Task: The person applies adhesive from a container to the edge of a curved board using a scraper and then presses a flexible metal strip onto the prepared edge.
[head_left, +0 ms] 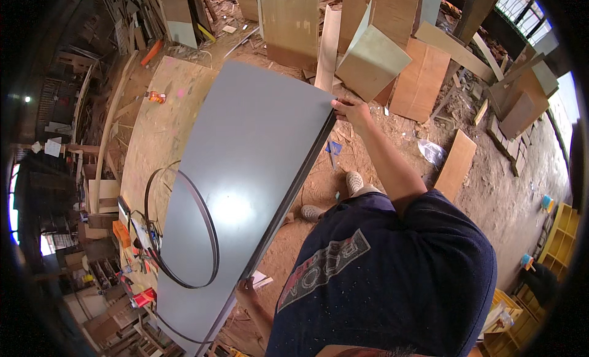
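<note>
A long grey panel [257,124] with a glossy face lies tilted across a worn wooden workbench [153,124]. Along the edge nearest me runs a dark edging strip [300,180], between my two hands. My right hand [351,111] is closed at the far corner, fingers and thumb pinching the strip against the panel's edge. Lower down that edge, my left hand [247,292] has its fingers closed on the strip; the panel partly hides them. A loose loop of dark banding [216,246] rests over the panel's left side.
An orange tool [156,97] lies on the bench, and a red object [144,297] sits among clutter at its lower left. Boards [374,62] lean at the back. One loose board [457,163] and a plastic bag [432,153] lie on the dirt floor to the right.
</note>
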### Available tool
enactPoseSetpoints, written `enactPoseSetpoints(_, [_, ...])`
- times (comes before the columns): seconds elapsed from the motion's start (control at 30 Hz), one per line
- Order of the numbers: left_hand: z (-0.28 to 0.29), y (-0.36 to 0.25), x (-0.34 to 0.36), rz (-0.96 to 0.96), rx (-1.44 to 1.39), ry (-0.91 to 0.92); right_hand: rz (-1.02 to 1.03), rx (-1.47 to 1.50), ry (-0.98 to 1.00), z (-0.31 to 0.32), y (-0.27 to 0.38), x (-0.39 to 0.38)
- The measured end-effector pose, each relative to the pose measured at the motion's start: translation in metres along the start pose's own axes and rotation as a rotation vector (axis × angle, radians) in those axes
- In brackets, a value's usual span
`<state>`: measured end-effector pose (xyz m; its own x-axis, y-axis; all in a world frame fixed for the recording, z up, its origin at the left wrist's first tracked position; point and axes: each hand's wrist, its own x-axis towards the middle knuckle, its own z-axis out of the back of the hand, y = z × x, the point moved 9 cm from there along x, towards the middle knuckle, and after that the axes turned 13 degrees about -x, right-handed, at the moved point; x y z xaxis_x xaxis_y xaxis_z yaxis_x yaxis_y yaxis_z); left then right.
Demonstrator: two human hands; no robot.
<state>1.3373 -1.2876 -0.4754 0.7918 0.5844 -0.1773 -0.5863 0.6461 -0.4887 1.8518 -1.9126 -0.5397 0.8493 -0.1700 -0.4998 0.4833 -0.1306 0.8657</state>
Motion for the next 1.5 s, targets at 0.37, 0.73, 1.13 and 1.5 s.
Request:
enactPoseSetpoints(0.37, [0.004,-0.006,0.001,-0.140,-0.157,-0.144,0.063,-0.004,-0.097,-0.007,0.002,-0.003])
enactPoseSetpoints(0.73, [-0.004,-0.013,-0.006,-0.223,-0.003,-0.154,0.119,-0.119,-0.139,0.001,0.003,0.002])
enactPoseSetpoints(1.13, [-0.007,0.029,-0.003,-0.191,-0.145,-0.196,0.254,-0.103,-0.304,-0.014,0.025,-0.033])
enactPoseSetpoints(1.5, [0.001,0.002,-0.003,-0.181,-0.063,-0.143,0.250,0.025,-0.259,-0.011,0.019,-0.022])
